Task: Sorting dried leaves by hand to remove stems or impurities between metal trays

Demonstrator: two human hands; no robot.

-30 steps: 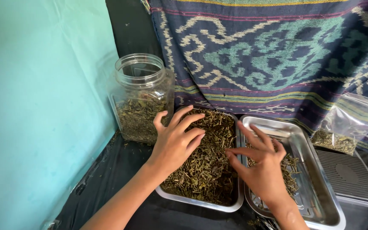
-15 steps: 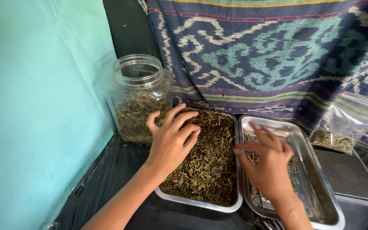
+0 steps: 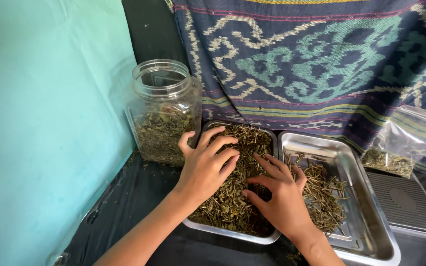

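A: Item one, nearest, at six o'clock?
B: Right hand (image 3: 282, 199), palm down, fingers spread, nothing pinched. It rests across the seam of two metal trays, fingertips on the dried herbs (image 3: 235, 189).

A: Item two?
B: Left hand (image 3: 205, 165), toward eight o'clock of the herb heap, palm down, fingers loosely fanned and pressed flat onto the leaves. No grasp on any piece that I can see.

A: The herbs' container?
B: Left tray (image 3: 232, 232), steel, rectangular, filled nearly rim to rim with chopped green-brown leaf and stem.

A: Next, at three o'clock of it?
B: Right tray (image 3: 361, 197), same make, touching the first. It holds a thinner pile of sorted stems (image 3: 324, 194) on its near-left part; the rest is bare metal.

A: Farther right?
B: Dark ribbed platform (image 3: 405, 202), just beside the right tray.

A: Farther out?
B: At ten o'clock, a clear plastic jar (image 3: 163, 113), lidless, upright, partly full of the same leaf. At two o'clock, a clear plastic bag (image 3: 395, 145) with a little leaf in its bottom.

A: Backdrop?
B: Patterned woven cloth (image 3: 311, 59) at twelve; turquoise wall (image 3: 45, 123) at nine.
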